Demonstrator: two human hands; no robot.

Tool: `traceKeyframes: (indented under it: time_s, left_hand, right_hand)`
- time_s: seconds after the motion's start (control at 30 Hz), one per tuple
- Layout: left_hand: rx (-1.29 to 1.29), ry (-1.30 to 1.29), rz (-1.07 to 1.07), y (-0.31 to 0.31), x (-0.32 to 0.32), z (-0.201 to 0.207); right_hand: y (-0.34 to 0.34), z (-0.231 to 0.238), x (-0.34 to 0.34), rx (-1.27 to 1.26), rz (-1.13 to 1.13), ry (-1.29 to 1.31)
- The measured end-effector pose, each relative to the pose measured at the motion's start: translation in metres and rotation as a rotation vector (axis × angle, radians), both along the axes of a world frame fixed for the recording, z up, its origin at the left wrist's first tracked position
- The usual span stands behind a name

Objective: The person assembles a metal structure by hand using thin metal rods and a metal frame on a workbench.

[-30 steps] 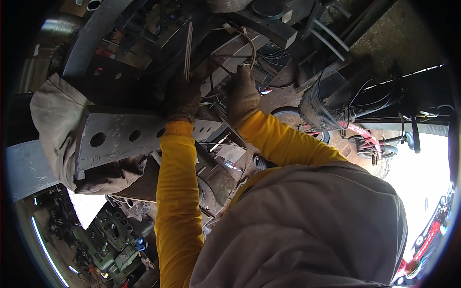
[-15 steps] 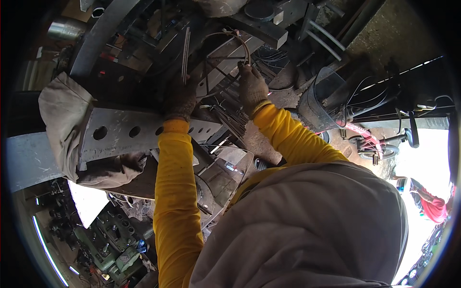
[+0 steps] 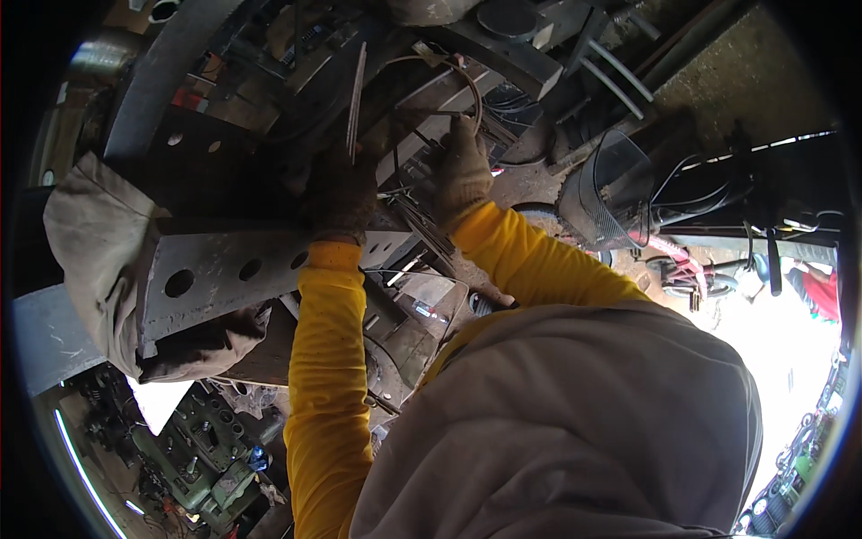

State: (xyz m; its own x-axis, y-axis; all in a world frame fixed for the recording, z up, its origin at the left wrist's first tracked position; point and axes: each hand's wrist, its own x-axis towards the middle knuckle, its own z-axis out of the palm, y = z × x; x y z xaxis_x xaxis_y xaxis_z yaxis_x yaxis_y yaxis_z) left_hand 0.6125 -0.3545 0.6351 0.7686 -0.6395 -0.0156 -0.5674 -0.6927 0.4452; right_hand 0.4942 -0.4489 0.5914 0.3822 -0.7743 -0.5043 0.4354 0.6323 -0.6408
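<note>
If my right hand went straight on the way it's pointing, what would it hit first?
Your right hand would probably meet the grey beam ahead of it, though depth is unclear from this view.

Pretty slim gap between the left hand (image 3: 343,193) and right hand (image 3: 462,175), and loose rods (image 3: 426,225) clutter it. Holed metal beam (image 3: 211,274) blocks the left hand's near-left side. Curved cable (image 3: 473,86) arcs beyond the right hand; some room rightward before the mesh basket (image 3: 603,193).

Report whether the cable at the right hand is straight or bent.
Bent: the cable runs up the picture from the gloved right hand, then arcs over leftward.
</note>
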Motion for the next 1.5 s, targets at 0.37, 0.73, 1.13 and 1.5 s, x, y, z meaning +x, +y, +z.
traceKeyframes:
  time_s: [0.37,0.73,1.13,1.5]
  left_hand:
    - [-0.053,-0.148,0.026,0.009,-0.002,0.004]
    - [-0.658,0.612,-0.100,0.035,-0.152,0.042]
    - [-0.891,0.963,0.175,0.055,-0.164,0.034]
    - [-0.630,0.877,0.261,0.018,-0.139,0.070]
  right_hand:
    - [-0.008,-0.019,-0.029,-0.350,0.058,0.175]
    - [0.013,0.066,-0.100,-0.524,0.274,-0.314]
    - [-0.030,0.051,-0.155,-1.151,0.697,0.142]
    - [-0.093,0.008,-0.196,-1.055,0.795,0.094]
